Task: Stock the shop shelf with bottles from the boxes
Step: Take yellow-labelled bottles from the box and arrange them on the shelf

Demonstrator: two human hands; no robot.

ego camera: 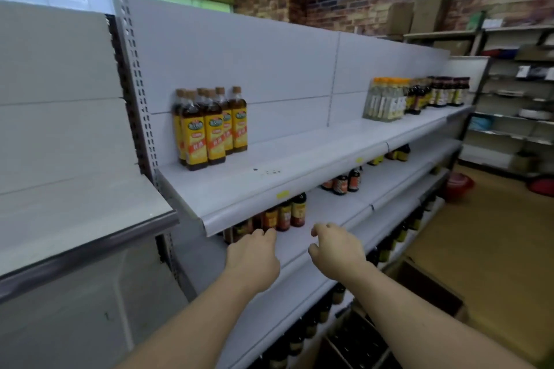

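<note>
One wide-angle head cam, looking fwd and down, close to shop shelf (pixel 299 159) running off to right.

A: Hand positions?
B: My left hand (pixel 253 252) is at the dark bottles (pixel 287 213) on the second shelf (pixel 326 210). My right hand (pixel 335 249) is beside it, loosely curled and holding nothing.
A: Top shelf (pixel 269 177)?
B: Yellow-labelled bottles (pixel 212 129), upright.
</note>
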